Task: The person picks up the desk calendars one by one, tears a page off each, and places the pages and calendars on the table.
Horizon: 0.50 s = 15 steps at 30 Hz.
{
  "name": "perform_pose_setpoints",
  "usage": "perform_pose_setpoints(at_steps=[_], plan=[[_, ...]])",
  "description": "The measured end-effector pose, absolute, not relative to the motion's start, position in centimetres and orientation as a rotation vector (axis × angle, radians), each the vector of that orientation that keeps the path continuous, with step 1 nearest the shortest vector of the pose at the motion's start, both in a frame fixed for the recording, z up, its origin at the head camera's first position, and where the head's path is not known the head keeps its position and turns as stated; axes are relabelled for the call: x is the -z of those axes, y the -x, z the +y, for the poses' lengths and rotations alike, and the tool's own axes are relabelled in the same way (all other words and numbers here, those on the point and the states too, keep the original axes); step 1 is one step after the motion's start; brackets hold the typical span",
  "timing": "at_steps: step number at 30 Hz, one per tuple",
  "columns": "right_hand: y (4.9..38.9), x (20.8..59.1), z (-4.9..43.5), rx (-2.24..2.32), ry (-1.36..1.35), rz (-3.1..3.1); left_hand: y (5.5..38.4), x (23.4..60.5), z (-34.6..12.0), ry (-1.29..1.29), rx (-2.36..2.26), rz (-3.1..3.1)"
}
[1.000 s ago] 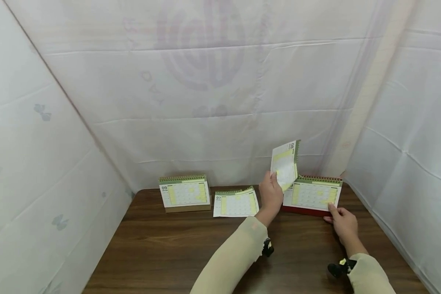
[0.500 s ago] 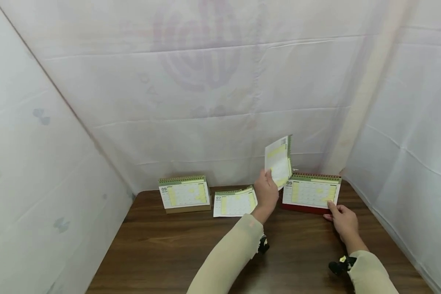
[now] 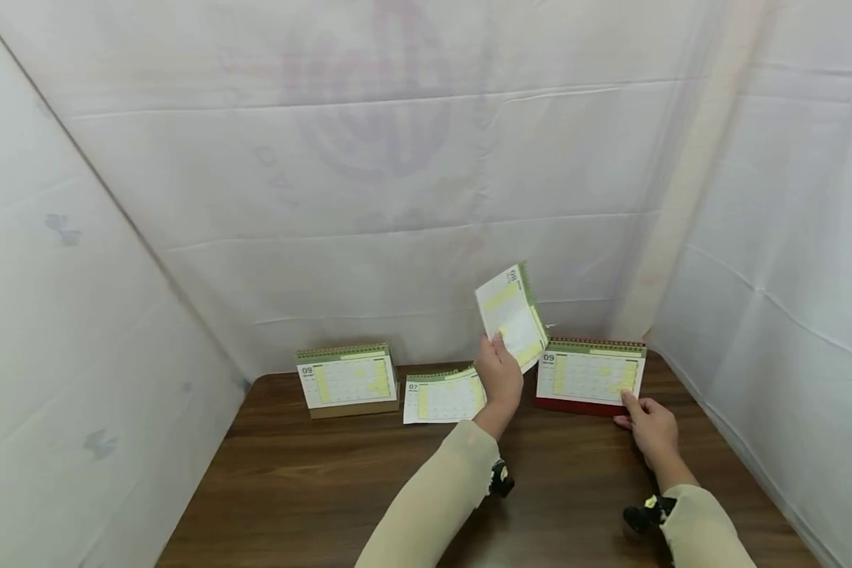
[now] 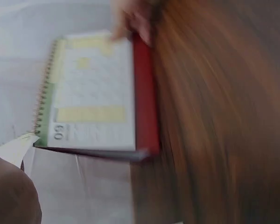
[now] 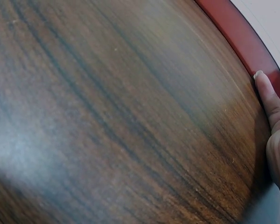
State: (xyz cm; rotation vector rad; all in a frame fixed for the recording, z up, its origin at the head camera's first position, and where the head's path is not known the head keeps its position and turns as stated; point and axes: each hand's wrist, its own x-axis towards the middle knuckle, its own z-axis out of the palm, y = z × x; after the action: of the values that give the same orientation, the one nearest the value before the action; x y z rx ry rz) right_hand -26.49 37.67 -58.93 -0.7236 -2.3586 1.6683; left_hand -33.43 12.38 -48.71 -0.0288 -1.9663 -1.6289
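My left hand [image 3: 500, 375] pinches a calendar page [image 3: 509, 304] marked 08, raised and tilted, its torn green edge facing right. One corner of that page comes up to the top left corner of a red-based desk calendar [image 3: 589, 375] showing 09; whether they still join I cannot tell. My right hand [image 3: 655, 430] holds this calendar at its lower right corner, thumb on the front page. In the left wrist view the calendar [image 4: 93, 93] is blurred, and only part of my left hand [image 4: 11, 193] shows. The right wrist view catches some fingers [image 5: 268, 95] against the red base [image 5: 247, 37].
A loose page [image 3: 443, 398] marked 07 lies on the wooden table [image 3: 312, 473], partly behind my left hand. Farther left stands a second desk calendar [image 3: 348, 379] with a brown base, also at 09. White cloth walls [image 3: 369, 276] enclose the table's back and sides.
My left hand has drawn the 08 page leftward, and its top now leans farther left. My right hand keeps its hold on the red-based calendar. The head view has shifted slightly.
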Motion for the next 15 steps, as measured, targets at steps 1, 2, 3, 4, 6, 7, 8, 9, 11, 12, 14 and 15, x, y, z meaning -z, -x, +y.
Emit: perform_pose_setpoints(at_steps=[1, 2, 3, 4, 6, 7, 8, 9, 11, 12, 14, 15], plan=[[26.49, 58.82, 37.74, -1.672, 0.719, -2.357, 33.45, 48.64, 12.36, 0.006, 1.639, -1.956], [26.48, 58.71, 37.80, -1.675, 0.712, -2.360, 33.44, 48.59, 12.32, -0.021, 1.662, -1.940], [26.47, 58.61, 37.85, -1.673, 0.706, -2.365, 33.44, 48.56, 12.27, -0.045, 1.686, -1.920], [26.45, 58.52, 37.89, -1.674, 0.707, -2.366, 33.43, 48.53, 12.22, -0.055, 1.695, -1.911], [26.38, 58.43, 37.95, -1.667, 0.717, -2.372, 33.31, 48.63, 12.10, -0.043, 1.702, -1.908], [26.34, 58.41, 37.98, -1.660, 0.725, -2.376, 33.24, 48.69, 12.05, -0.038, 1.700, -1.909], [26.31, 58.38, 38.00, -1.655, 0.728, -2.378, 33.18, 48.76, 12.00, -0.030, 1.699, -1.908], [26.26, 58.36, 37.99, -1.649, 0.731, -2.380, 33.12, 48.83, 11.95, -0.022, 1.697, -1.906], [26.20, 58.37, 37.95, -1.636, 0.732, -2.392, 33.05, 48.96, 11.86, -0.022, 1.690, -1.906], [26.19, 58.40, 37.90, -1.641, 0.730, -2.395, 33.03, 48.99, 11.81, -0.036, 1.685, -1.903], [26.19, 58.47, 37.78, -1.658, 0.724, -2.396, 33.02, 49.04, 11.68, -0.053, 1.679, -1.897], [26.19, 58.51, 37.70, -1.660, 0.726, -2.397, 33.02, 49.08, 11.63, -0.056, 1.676, -1.893]])
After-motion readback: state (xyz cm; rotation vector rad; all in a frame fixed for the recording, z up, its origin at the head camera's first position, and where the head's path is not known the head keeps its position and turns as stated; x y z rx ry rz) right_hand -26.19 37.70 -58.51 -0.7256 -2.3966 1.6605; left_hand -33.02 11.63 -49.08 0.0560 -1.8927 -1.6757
